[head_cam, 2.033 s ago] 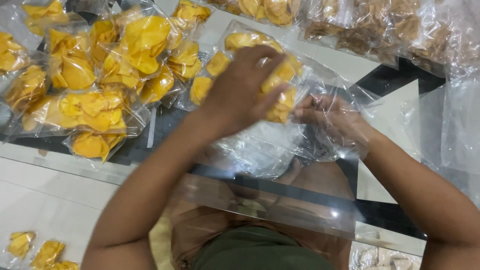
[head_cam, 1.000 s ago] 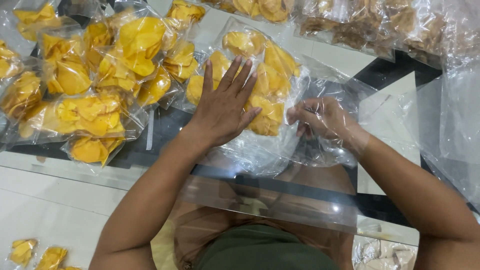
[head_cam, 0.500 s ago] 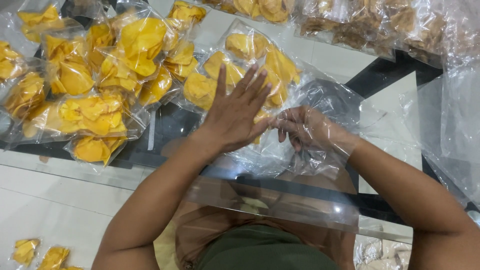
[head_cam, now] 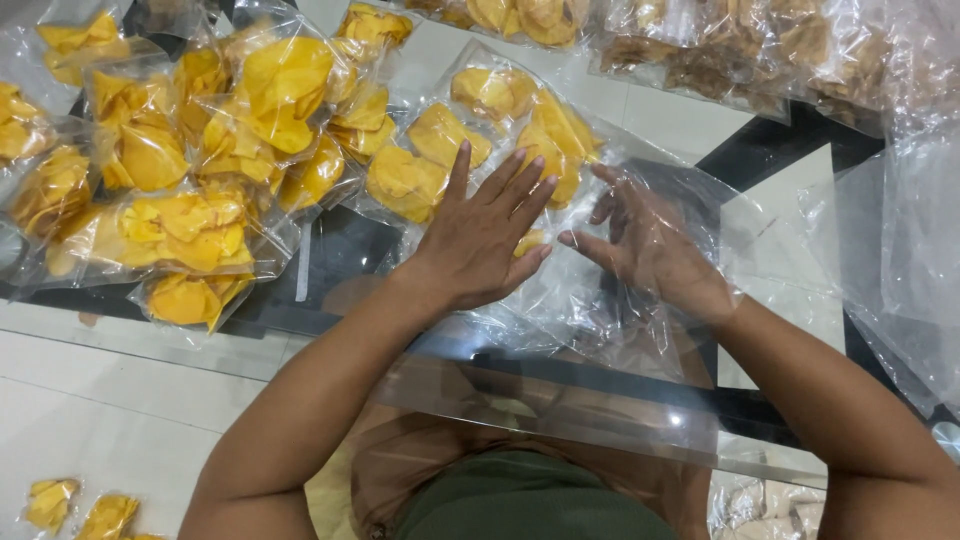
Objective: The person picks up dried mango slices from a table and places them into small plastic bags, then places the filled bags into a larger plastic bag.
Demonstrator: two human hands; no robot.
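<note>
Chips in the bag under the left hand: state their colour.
Yellow chips in a clear bag, seen in the head view, under the left hand.
</note>
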